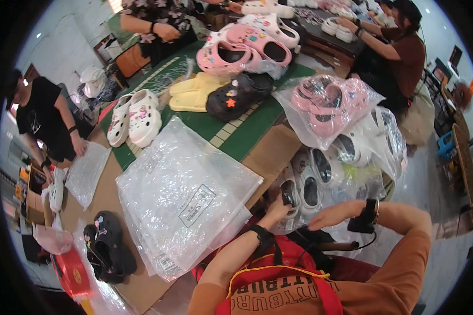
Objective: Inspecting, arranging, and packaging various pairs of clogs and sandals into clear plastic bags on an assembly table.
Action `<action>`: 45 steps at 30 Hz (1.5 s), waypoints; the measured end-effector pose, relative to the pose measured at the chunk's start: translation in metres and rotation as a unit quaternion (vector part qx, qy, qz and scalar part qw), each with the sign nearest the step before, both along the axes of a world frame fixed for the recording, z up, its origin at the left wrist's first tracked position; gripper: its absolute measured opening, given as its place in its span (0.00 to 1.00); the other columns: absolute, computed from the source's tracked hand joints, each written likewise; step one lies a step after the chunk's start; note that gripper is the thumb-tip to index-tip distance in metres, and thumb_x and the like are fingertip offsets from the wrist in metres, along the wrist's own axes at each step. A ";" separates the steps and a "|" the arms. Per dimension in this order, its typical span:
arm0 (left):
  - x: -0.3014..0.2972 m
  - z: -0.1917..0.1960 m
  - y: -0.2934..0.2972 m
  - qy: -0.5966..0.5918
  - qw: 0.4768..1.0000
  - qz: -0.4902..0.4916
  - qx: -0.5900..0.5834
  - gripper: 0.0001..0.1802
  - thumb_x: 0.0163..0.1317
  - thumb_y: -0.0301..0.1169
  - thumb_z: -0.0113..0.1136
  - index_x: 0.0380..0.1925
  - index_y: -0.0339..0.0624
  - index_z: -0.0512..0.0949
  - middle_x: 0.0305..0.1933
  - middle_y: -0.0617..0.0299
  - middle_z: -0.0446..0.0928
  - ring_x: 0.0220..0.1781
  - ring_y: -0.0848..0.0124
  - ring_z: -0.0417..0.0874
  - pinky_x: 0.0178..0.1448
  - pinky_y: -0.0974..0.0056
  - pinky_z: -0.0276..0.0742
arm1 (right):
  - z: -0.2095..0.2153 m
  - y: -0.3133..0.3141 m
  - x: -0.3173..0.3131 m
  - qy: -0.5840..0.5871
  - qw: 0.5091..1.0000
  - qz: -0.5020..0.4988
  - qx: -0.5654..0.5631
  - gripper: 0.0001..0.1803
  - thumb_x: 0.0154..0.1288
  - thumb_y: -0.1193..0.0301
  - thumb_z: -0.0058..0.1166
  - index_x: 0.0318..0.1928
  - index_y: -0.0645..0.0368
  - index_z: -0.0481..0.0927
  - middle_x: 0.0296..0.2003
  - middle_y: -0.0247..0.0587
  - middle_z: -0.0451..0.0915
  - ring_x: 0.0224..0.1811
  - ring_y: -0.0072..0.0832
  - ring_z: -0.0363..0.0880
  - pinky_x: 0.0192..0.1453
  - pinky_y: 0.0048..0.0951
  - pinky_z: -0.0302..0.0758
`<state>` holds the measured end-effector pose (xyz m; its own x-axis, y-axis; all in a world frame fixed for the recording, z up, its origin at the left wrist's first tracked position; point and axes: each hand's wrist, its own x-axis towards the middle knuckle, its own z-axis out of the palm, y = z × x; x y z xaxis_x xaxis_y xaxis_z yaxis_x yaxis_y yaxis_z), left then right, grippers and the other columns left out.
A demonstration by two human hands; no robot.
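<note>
A pair of white clogs [309,190] in a clear plastic bag lies just past the near table edge, beside other bagged pairs. My left hand [278,208] is at the near left end of this pair, its fingers curled against the bag and partly hidden. To the right, my right hand [328,215] reaches across with fingers stretched out, close to the bag's near side; whether it touches is hard to tell. A stack of clear plastic bags [178,194] lies flat on the table to my left.
Pink bagged clogs [326,107] and white bagged clogs [370,142] pile up beyond my hands. Black clogs [109,247], white clogs [143,119], yellow slippers [196,93] and a pink pair [228,50] sit on the table. Several people work around it; one holds a white clog [57,190].
</note>
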<state>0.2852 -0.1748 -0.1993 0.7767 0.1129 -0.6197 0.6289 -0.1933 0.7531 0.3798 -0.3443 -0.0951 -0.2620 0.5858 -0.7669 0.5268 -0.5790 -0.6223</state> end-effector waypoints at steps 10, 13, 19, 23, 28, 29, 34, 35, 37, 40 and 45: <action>-0.036 0.006 0.009 -0.331 0.939 0.020 -0.096 0.33 0.54 0.33 0.54 0.60 0.39 0.57 0.54 0.55 0.69 0.54 0.65 0.70 0.56 0.64 0.65 | 0.076 0.087 -0.072 0.075 0.952 -0.077 0.287 0.22 0.65 0.60 0.43 0.54 0.62 0.67 0.47 0.43 0.74 0.51 0.28 0.71 0.56 0.27 0.65; -0.037 0.027 0.002 -0.110 0.970 -0.078 -0.203 0.25 0.57 0.30 0.52 0.56 0.38 0.65 0.45 0.65 0.72 0.42 0.77 0.72 0.48 0.72 0.69 | 0.072 0.037 -0.020 -0.017 0.953 -0.189 0.236 0.20 0.65 0.65 0.45 0.54 0.61 0.68 0.47 0.40 0.74 0.51 0.24 0.69 0.56 0.27 0.65; -0.061 0.028 0.001 -0.067 0.975 -0.018 -0.210 0.25 0.60 0.37 0.52 0.58 0.44 0.64 0.46 0.63 0.73 0.43 0.74 0.75 0.45 0.70 0.69 | 0.126 -0.084 0.026 -0.205 0.878 -0.413 0.124 0.24 0.63 0.60 0.45 0.56 0.59 0.66 0.48 0.37 0.72 0.45 0.23 0.69 0.46 0.24 0.69; -0.058 0.021 -0.013 -0.057 0.976 -0.061 -0.200 0.24 0.60 0.34 0.51 0.57 0.42 0.64 0.47 0.62 0.72 0.44 0.73 0.75 0.44 0.70 0.70 | 0.136 -0.147 -0.012 -0.217 0.885 -0.408 -0.062 0.25 0.63 0.56 0.45 0.57 0.53 0.64 0.48 0.35 0.72 0.46 0.23 0.70 0.44 0.24 0.70; -0.063 0.033 -0.012 -0.061 0.975 -0.071 -0.199 0.24 0.60 0.33 0.51 0.57 0.41 0.64 0.49 0.61 0.71 0.43 0.74 0.75 0.43 0.72 0.70 | 0.183 -0.080 -0.080 -0.107 0.939 -0.276 0.178 0.23 0.63 0.62 0.48 0.56 0.59 0.67 0.43 0.43 0.76 0.44 0.26 0.74 0.48 0.26 0.70; -0.061 0.038 -0.015 -0.077 0.974 -0.076 -0.200 0.24 0.60 0.33 0.51 0.57 0.41 0.64 0.50 0.61 0.70 0.43 0.74 0.75 0.43 0.72 0.70 | 0.195 -0.061 -0.086 -0.113 0.935 -0.249 0.228 0.22 0.63 0.63 0.49 0.55 0.59 0.68 0.42 0.44 0.77 0.42 0.26 0.75 0.47 0.26 0.70; -0.071 0.071 -0.042 -0.236 0.938 -0.166 -0.193 0.30 0.56 0.28 0.56 0.59 0.38 0.59 0.55 0.54 0.66 0.39 0.75 0.74 0.45 0.71 0.71 | 0.235 0.057 -0.090 -0.059 0.861 -0.205 0.461 0.18 0.63 0.63 0.47 0.49 0.62 0.72 0.37 0.35 0.77 0.38 0.20 0.73 0.42 0.22 0.70; -0.072 0.072 -0.045 -0.256 0.932 -0.163 -0.197 0.31 0.56 0.28 0.56 0.60 0.38 0.58 0.55 0.54 0.66 0.39 0.75 0.74 0.44 0.71 0.71 | 0.244 0.075 -0.095 -0.007 0.863 -0.220 0.454 0.17 0.64 0.64 0.45 0.48 0.62 0.73 0.37 0.34 0.77 0.38 0.18 0.73 0.40 0.21 0.70; -0.079 0.076 -0.046 -0.276 0.928 -0.161 -0.190 0.30 0.56 0.27 0.56 0.59 0.39 0.59 0.52 0.59 0.66 0.38 0.77 0.73 0.43 0.72 0.70 | 0.247 0.113 -0.107 0.041 0.856 -0.207 0.472 0.17 0.64 0.63 0.45 0.47 0.62 0.73 0.37 0.34 0.78 0.38 0.18 0.74 0.40 0.20 0.70; -0.096 0.075 -0.035 -0.285 0.927 -0.206 -0.127 0.15 0.62 0.35 0.49 0.45 0.37 0.72 0.31 0.66 0.72 0.33 0.78 0.69 0.38 0.70 0.68 | 0.241 0.150 -0.113 0.086 0.840 -0.184 0.503 0.15 0.64 0.65 0.45 0.46 0.62 0.74 0.37 0.35 0.78 0.39 0.19 0.75 0.41 0.21 0.70; -0.144 0.119 -0.002 -0.263 0.926 -0.272 0.016 0.17 0.63 0.41 0.45 0.37 0.37 0.72 0.32 0.48 0.74 0.33 0.58 0.76 0.37 0.61 0.70 | 0.211 0.179 -0.070 0.065 0.796 -0.294 0.525 0.14 0.63 0.65 0.46 0.45 0.58 0.75 0.35 0.34 0.78 0.38 0.18 0.75 0.39 0.19 0.71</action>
<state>0.1412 -0.1766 -0.0806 0.9177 -0.3707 -0.1427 -0.0198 -0.4015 0.9157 0.3096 -0.1656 0.1161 0.2576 0.9367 0.2373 0.2473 0.1735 -0.9533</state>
